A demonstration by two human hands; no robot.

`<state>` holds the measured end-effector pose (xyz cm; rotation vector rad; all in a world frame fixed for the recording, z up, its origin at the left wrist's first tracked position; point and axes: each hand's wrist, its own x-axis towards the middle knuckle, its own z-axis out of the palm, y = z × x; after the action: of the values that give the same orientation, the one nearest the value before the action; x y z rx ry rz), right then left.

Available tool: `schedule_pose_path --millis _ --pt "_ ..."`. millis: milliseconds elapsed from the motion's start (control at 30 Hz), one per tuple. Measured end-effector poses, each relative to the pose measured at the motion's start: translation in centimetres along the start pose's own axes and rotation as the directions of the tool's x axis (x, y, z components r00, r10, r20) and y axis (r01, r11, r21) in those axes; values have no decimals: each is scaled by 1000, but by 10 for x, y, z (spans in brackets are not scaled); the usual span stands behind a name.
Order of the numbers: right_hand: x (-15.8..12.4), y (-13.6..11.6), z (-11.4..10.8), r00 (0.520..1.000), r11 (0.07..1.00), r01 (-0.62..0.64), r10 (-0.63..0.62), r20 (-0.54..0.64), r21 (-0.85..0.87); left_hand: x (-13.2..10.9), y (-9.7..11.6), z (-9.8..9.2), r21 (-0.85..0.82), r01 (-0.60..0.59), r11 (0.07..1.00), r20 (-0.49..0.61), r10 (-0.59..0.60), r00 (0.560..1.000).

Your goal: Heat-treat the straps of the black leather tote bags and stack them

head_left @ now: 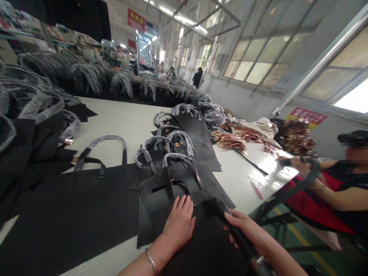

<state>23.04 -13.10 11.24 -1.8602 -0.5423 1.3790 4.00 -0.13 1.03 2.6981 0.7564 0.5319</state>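
My left hand (179, 222) lies flat, fingers spread a little, on a black panel (198, 237) in front of me. In my right hand (244, 230) is a black handled tool (234, 230), its wide head resting on or just over the same panel, right of my left hand. Beyond my fingertips, black bag pieces (163, 184) overlap in a pile, with curved handles (178, 156) wrapped in clear plastic. A large black panel (106, 207) with a wrapped handle (107, 137) spreads out to the left.
More wrapped handles and black pieces (43, 142) are heaped at the left. Brown straps with metal clips (230, 141) lie on the white table (238, 176) at the right. A pink tool (257, 189) is near its edge. A person (345, 184) sits at the right holding a dark strap.
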Motion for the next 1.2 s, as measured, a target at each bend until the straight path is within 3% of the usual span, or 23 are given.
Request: schedule_pose_path --millis 200,400,500,667,833,1067,1200 --pt "-2 -1 1 1000 999 10 -9 15 -49 0 0 2 -2 -3 1000 -12 3 1000" --pt "11 -9 18 966 978 191 -202 -160 -79 -1 -1 1 -36 -1 999 -44 0 999" --pt "4 -13 21 974 976 207 -213 -74 -73 -4 0 -5 -63 6 998 -86 -11 996" --pt "-8 -8 25 985 991 95 -80 154 -90 -11 4 -17 16 6 1000 -71 -5 997" --pt "4 -15 35 982 989 48 -21 186 -142 -19 10 -16 81 -47 996 8 47 999" --pt "6 -20 34 973 980 63 -18 231 -190 -48 19 -8 89 -24 996 -19 25 999" --pt "11 -21 45 981 972 119 -84 175 -202 -56 20 -3 77 -29 997 -9 30 1000"
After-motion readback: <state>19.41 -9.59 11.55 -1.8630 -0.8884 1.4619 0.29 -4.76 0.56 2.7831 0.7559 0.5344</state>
